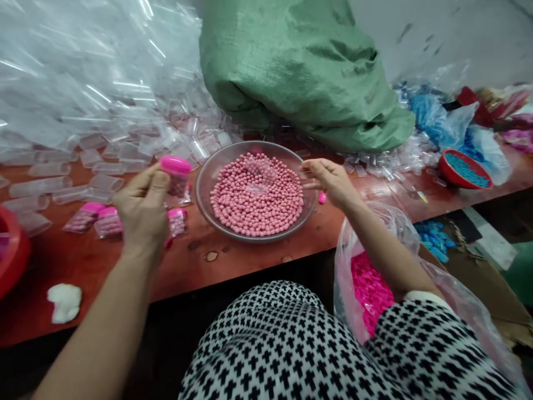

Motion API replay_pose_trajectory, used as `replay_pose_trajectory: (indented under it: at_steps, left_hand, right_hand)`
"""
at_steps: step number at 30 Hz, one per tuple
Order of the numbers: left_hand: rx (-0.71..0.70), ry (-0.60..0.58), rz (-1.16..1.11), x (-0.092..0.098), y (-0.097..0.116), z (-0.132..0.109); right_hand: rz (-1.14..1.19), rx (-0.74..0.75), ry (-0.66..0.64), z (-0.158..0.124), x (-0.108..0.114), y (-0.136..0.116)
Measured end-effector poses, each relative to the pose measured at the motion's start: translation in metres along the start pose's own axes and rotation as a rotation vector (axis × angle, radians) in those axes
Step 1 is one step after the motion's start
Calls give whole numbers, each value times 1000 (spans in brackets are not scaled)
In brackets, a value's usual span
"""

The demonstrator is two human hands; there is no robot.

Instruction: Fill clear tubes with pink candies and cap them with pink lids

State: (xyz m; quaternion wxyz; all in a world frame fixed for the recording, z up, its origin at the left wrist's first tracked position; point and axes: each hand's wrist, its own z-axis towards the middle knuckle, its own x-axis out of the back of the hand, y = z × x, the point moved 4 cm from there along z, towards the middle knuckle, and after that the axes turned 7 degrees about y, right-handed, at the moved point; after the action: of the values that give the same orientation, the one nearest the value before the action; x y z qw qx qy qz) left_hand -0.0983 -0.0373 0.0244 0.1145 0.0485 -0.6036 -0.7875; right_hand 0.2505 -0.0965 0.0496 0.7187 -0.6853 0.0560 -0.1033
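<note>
A small transparent container with a bright pink cap (176,165), beads inside, is gripped between the thumb and fingers of my left hand (144,205). To its right stands a metal bowl (204,203) of round pink beads (256,205). Something transparent, perhaps another container, shows on top of the beads. My right hand (328,179) is at the bowl's right rim, fingers stretched towards the beads and slightly blurred; I see nothing held in it. Several capped containers of beads (109,222) lie around my left hand on the red-brown table (233,265).
Many transparent containers (104,166) are heaped at the back left. A green sack (300,72) stands behind the bowl. A plastic bag of pink caps (370,289) is below my right forearm. Red bowls stand far left (12,244) and right (447,169). White wad (64,303) lies front left.
</note>
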Motion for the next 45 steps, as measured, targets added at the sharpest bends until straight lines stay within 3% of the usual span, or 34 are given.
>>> replay_pose_trajectory:
  at_steps: [2,4,6,8,12,13,15,19,22,26,28,30,34,37,41,45]
  left_hand:
    - [-44,99,206,34,-17,18]
    - [-38,108,396,59,-36,29]
    - [-57,96,536,72,-51,35]
    - [-124,86,602,72,-56,36]
    - [-285,38,545,36,-34,23]
    - [-318,37,499,24,-24,18]
    - [-333,-72,414,-7,-7,7]
    - [-284,-325,276,-62,16,-11]
    - [-242,-441,242,-90,20,-16]
    - [-18,-598,-80,-110,12,-26]
    - [103,-647,-267,-113,7,-32]
    - [110,-638,-316,-113,5,-37]
    - [87,-573,-291,-108,6,-40]
    - [158,-514,-309,-106,6,-38]
    - [199,-489,-268,-104,8,-38]
    - [225,-520,-209,-104,6,-43]
  right_hand:
    - [-139,32,45,8,23,7]
    - [-290,38,3,17,28,15]
    - [-493,77,-63,27,18,20]
    - [-747,157,-120,38,-1,21]
    - [-1163,237,-161,66,-41,25]
    - [-1203,219,-164,72,-49,28]
    - [-1198,170,-171,84,-59,34]
    - [-1008,144,-122,88,-64,34]
    - [-673,171,-153,73,-63,22]
    - [-176,98,-358,41,-67,7]
    - [-104,105,-395,28,-66,0]
    - [-102,131,-397,20,-63,-5]
    - [-153,197,-297,20,-36,-12]
    - [-255,223,-117,28,10,-8]
    - [-704,105,90,29,78,14]
    - [-1176,-69,49,20,105,46]
